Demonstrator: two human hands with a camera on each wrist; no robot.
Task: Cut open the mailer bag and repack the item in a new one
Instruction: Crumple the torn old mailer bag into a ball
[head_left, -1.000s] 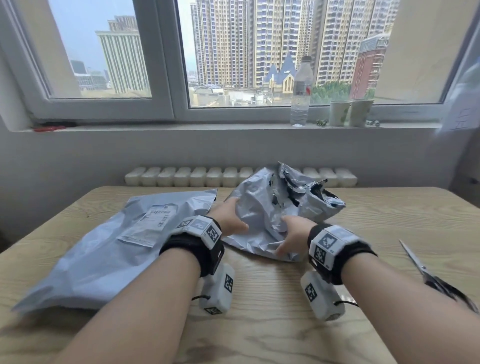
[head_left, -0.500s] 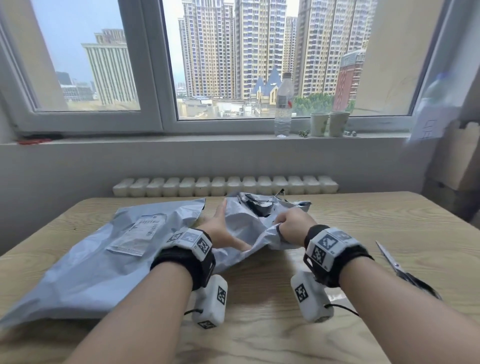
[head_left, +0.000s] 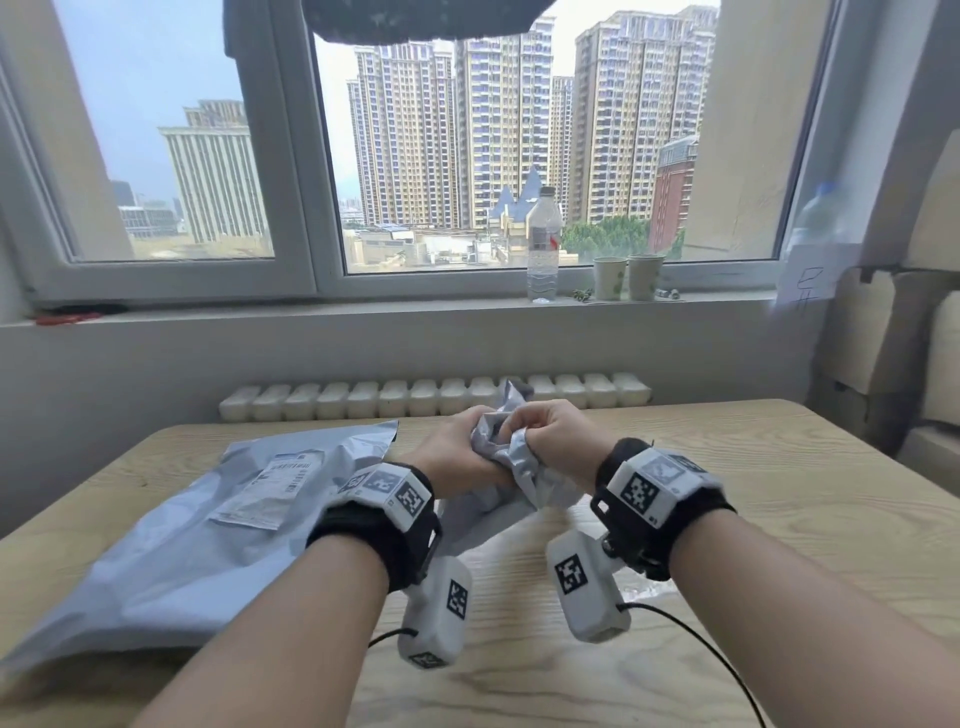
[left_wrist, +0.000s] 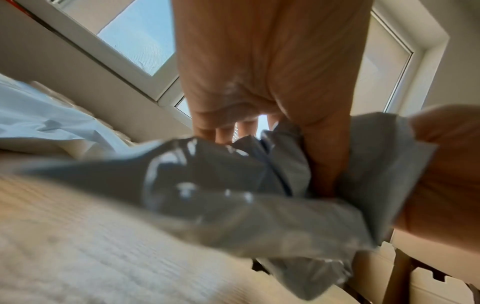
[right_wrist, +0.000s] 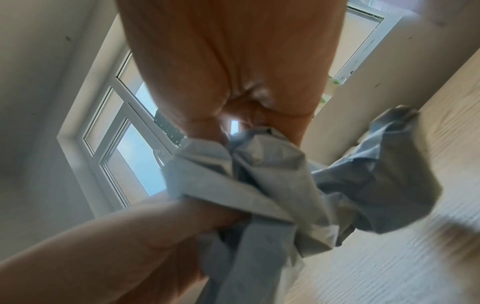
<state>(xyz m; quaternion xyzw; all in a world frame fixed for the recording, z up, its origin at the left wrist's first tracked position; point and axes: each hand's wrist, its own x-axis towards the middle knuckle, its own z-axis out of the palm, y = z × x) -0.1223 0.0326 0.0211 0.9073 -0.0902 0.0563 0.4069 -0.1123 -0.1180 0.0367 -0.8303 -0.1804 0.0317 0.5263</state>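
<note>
A crumpled grey mailer bag is bunched between my two hands above the middle of the wooden table. My left hand grips its left side and my right hand grips its right side, fists close together. In the left wrist view the bag hangs in glossy folds under my curled fingers. The right wrist view shows the same bag squeezed below my palm. A full grey mailer bag with a white shipping label lies flat at the left.
A water bottle and two paper cups stand on the windowsill. A white radiator runs behind the table's far edge. Cardboard boxes are stacked at the right. The scissors are out of view.
Both hands have crushed the spread-out mailer bag into a tight wad and come together. My view has tilted up, and the scissors at the right have left the frame.
</note>
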